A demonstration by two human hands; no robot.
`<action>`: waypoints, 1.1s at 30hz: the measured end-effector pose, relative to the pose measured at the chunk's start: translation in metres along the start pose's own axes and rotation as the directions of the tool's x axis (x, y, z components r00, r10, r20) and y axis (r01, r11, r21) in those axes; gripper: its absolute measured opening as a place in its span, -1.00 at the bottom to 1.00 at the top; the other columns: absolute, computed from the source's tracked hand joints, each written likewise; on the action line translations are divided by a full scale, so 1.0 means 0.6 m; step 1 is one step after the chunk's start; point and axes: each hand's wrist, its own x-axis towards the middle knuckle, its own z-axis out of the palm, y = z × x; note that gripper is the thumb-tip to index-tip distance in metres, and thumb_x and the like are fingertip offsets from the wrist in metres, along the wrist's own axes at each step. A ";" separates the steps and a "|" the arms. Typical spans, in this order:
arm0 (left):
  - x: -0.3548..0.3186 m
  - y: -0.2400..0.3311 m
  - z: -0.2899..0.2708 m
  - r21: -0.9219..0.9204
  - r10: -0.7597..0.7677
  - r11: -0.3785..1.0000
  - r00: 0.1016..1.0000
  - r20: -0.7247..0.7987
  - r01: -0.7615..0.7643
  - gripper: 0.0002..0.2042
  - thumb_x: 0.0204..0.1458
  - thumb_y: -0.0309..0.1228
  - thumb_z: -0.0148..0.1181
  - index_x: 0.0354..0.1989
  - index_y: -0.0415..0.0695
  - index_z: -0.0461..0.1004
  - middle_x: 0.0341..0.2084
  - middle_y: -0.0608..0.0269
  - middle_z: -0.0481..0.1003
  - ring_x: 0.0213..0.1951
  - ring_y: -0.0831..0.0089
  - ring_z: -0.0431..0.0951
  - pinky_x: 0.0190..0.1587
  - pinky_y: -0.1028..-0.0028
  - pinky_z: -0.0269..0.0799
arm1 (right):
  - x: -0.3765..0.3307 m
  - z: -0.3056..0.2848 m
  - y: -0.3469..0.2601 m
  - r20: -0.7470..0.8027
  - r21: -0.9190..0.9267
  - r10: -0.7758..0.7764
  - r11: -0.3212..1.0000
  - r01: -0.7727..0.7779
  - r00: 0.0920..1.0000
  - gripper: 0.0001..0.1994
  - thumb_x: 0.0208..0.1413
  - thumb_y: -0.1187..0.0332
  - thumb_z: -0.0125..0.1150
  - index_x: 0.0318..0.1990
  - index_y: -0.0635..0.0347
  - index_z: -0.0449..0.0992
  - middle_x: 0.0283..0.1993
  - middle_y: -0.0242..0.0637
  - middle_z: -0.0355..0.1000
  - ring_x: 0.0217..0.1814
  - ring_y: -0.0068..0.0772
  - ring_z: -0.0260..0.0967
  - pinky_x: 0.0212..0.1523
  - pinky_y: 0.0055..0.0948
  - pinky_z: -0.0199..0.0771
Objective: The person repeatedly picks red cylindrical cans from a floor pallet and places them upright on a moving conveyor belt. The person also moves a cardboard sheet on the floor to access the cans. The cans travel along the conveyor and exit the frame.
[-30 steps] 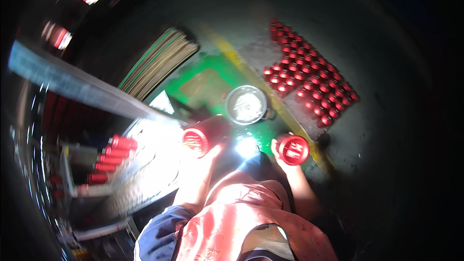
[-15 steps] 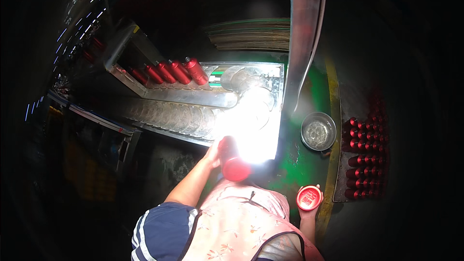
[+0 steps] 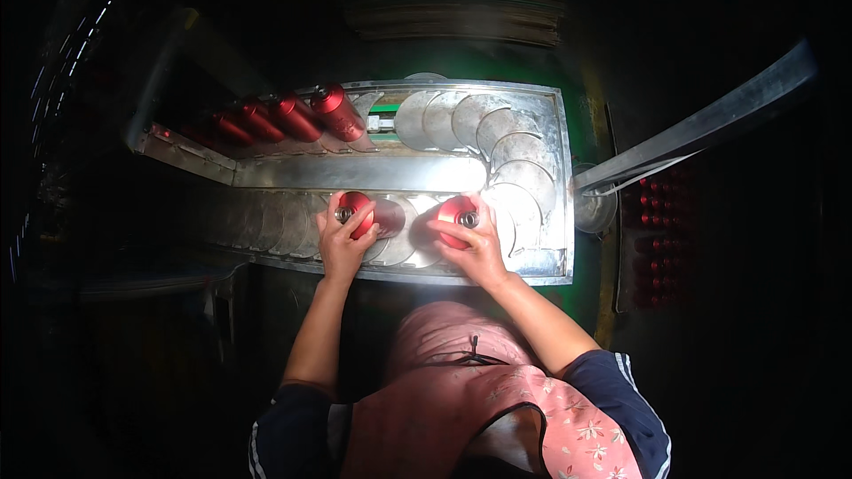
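Note:
My left hand [image 3: 343, 244] is closed around the top of a red metal cylinder [image 3: 358, 204], its thumb and fingers by the silver neck. The cylinder stands upright on the near run of a conveyor made of overlapping metal plates [image 3: 306, 222]. To its right, my right hand [image 3: 475, 244] grips a second red cylinder [image 3: 451, 210] in the same way, also neck up on the plates. Whether each base rests fully on the plates is hidden by the cylinders and my hands.
Several red cylinders [image 3: 337, 111] stand in a row on the conveyor's far run, beside a metal housing [image 3: 169, 146] at left. A bright metal divider [image 3: 355, 174] separates the runs. A slanted metal post [image 3: 701, 120] crosses the right side, near a round pan [image 3: 596, 208] and more red cylinders [image 3: 657, 244].
Both cylinders have come onto the near conveyor run: the left one from its near edge, the right one from low beside my body. They are now neck up. My view has shifted.

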 end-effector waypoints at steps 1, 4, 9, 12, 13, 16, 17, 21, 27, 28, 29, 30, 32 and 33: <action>0.001 0.014 0.018 0.003 0.009 1.000 1.000 0.001 -0.009 -0.61 -0.23 -0.36 0.45 -0.11 0.22 0.68 0.21 0.16 0.33 -0.03 0.07 0.36 0.04 0.23 0.43 | 0.003 0.010 0.017 0.028 -0.023 -0.006 1.000 0.006 1.000 -0.54 -0.30 0.43 0.51 -0.13 -0.30 0.70 0.28 0.01 0.19 0.27 0.12 0.18 0.25 -0.11 0.28; -0.010 0.041 0.067 -0.027 0.038 0.999 0.999 0.001 -0.038 -0.59 -0.27 -0.37 0.46 -0.13 0.26 0.68 0.22 0.17 0.31 0.01 0.08 0.34 0.05 0.24 0.43 | 0.003 0.027 0.071 0.042 -0.142 -0.015 0.990 0.021 0.999 -0.54 -0.28 0.42 0.50 -0.13 -0.34 0.69 0.29 0.06 0.17 0.30 0.18 0.15 0.27 -0.06 0.27; -0.043 0.071 0.125 0.011 0.026 1.000 1.000 0.011 -0.026 -0.59 -0.26 -0.39 0.46 -0.14 0.29 0.69 0.25 0.14 0.29 0.07 0.06 0.32 0.10 0.24 0.41 | -0.013 0.013 0.096 0.114 -0.122 0.069 0.991 -0.055 0.991 -0.54 -0.23 0.40 0.46 -0.08 -0.34 0.67 0.32 0.14 0.15 0.38 0.21 0.11 0.29 -0.08 0.28; -0.047 0.161 0.173 0.022 -0.029 0.999 0.998 0.053 0.028 -0.59 -0.25 -0.40 0.46 -0.12 0.25 0.68 0.25 0.11 0.29 0.09 0.03 0.33 0.12 0.22 0.40 | -0.039 -0.089 0.145 0.095 -0.141 -0.022 0.989 0.036 0.995 -0.52 -0.11 0.39 0.42 0.04 -0.31 0.62 0.36 0.21 0.10 0.39 0.21 0.12 0.30 -0.11 0.28; -0.049 0.185 0.182 0.043 -0.048 0.998 0.997 0.065 0.045 -0.59 -0.24 -0.40 0.45 -0.11 0.24 0.68 0.25 0.11 0.30 0.09 0.03 0.33 0.12 0.22 0.40 | -0.049 -0.124 0.162 0.071 -0.117 -0.046 0.992 0.054 0.996 -0.52 -0.09 0.40 0.41 0.06 -0.31 0.62 0.37 0.22 0.09 0.39 0.21 0.11 0.31 -0.11 0.27; -0.058 0.226 0.210 0.114 -0.076 0.991 0.997 0.022 0.073 -0.57 -0.20 -0.38 0.44 -0.06 0.25 0.66 0.27 0.09 0.29 0.09 0.01 0.33 0.17 0.22 0.35 | -0.098 -0.260 0.184 0.070 -0.058 -0.052 0.997 0.056 0.996 -0.56 -0.05 0.40 0.37 0.06 -0.22 0.62 0.39 0.21 0.09 0.41 0.20 0.03 0.39 -0.09 0.13; -0.061 0.238 0.213 0.130 -0.093 0.988 0.995 0.039 0.088 -0.56 -0.19 -0.36 0.45 -0.03 0.25 0.65 0.28 0.06 0.27 0.11 -0.02 0.33 0.19 0.21 0.33 | -0.128 -0.306 0.186 0.041 -0.054 -0.046 0.997 0.048 0.998 -0.56 -0.05 0.41 0.37 0.05 -0.20 0.63 0.39 0.19 0.10 0.41 0.20 0.02 0.39 -0.09 0.11; -0.014 0.332 0.228 0.232 -0.168 0.958 0.985 -0.026 0.170 -0.54 -0.10 -0.31 0.44 0.06 0.23 0.60 0.38 -0.18 0.10 0.26 -0.10 0.21 0.28 0.19 0.23 | -0.253 -0.515 0.253 -0.121 -0.151 -0.008 0.988 -0.011 0.993 -0.56 -0.04 0.43 0.34 0.07 -0.16 0.61 0.27 -0.02 0.27 0.22 -0.06 0.30 0.23 -0.18 0.32; -0.039 0.605 0.327 -0.218 0.089 0.968 0.981 -0.170 -0.125 -0.68 0.06 -0.65 0.13 -0.01 -0.14 0.59 0.10 0.11 0.47 0.10 0.20 0.45 0.14 0.29 0.37 | -0.422 -0.736 0.386 -0.363 0.224 0.556 0.831 -0.509 0.747 -0.59 0.00 0.47 0.34 0.07 -0.03 0.59 0.11 -0.15 0.37 0.11 -0.16 0.37 0.11 -0.30 0.40; -0.045 0.650 0.381 -0.308 0.149 0.937 0.986 -0.070 -0.163 -0.69 0.07 -0.71 0.08 -0.05 -0.20 0.59 -0.01 0.11 0.53 0.04 0.27 0.51 0.08 0.36 0.42 | -0.455 -0.759 0.438 -0.374 0.160 0.552 0.830 -0.534 0.745 -0.62 0.08 0.50 0.30 0.08 -0.01 0.57 0.15 -0.29 0.32 0.09 -0.35 0.37 -0.06 -0.44 0.47; -0.053 0.708 0.432 -0.420 0.161 0.901 0.983 0.090 -0.109 -0.70 0.06 -0.71 0.10 -0.07 -0.19 0.60 -0.05 0.11 0.54 0.05 0.27 0.51 0.08 0.36 0.42 | -0.478 -0.782 0.470 -0.411 0.174 0.543 0.836 -0.521 0.733 -0.62 0.07 0.49 0.30 0.09 -0.01 0.57 0.10 -0.29 0.34 0.08 -0.35 0.37 -0.08 -0.45 0.47; -0.062 0.748 0.492 -0.480 0.220 0.873 0.949 0.225 -0.088 -0.72 0.09 -0.69 0.12 -0.06 -0.20 0.60 -0.05 0.12 0.54 0.02 0.31 0.52 0.07 0.43 0.42 | -0.505 -0.809 0.499 -0.447 0.182 0.568 0.814 -0.551 0.691 -0.62 0.08 0.48 0.30 0.09 0.01 0.56 0.07 -0.29 0.36 0.08 -0.36 0.38 -0.08 -0.46 0.47; -0.078 0.816 0.605 -0.586 0.206 0.778 0.789 0.578 0.226 -0.74 0.13 -0.64 0.14 -0.03 -0.20 0.60 -0.09 0.17 0.54 -0.01 0.40 0.52 0.04 0.51 0.40 | -0.573 -0.834 0.555 -0.510 0.194 0.624 0.754 -0.628 0.592 -0.63 0.07 0.46 0.30 0.08 0.03 0.56 0.01 -0.27 0.40 0.04 -0.36 0.39 -0.08 -0.46 0.46; -0.087 0.846 0.658 -0.565 0.244 0.786 0.715 0.655 0.250 -0.74 0.12 -0.63 0.15 -0.02 -0.18 0.60 -0.10 0.17 0.54 -0.04 0.42 0.53 0.02 0.51 0.41 | -0.617 -0.834 0.578 -0.536 0.204 0.656 0.712 -0.672 0.531 -0.63 0.07 0.45 0.30 0.08 0.03 0.56 -0.02 -0.25 0.43 0.00 -0.35 0.41 -0.08 -0.45 0.46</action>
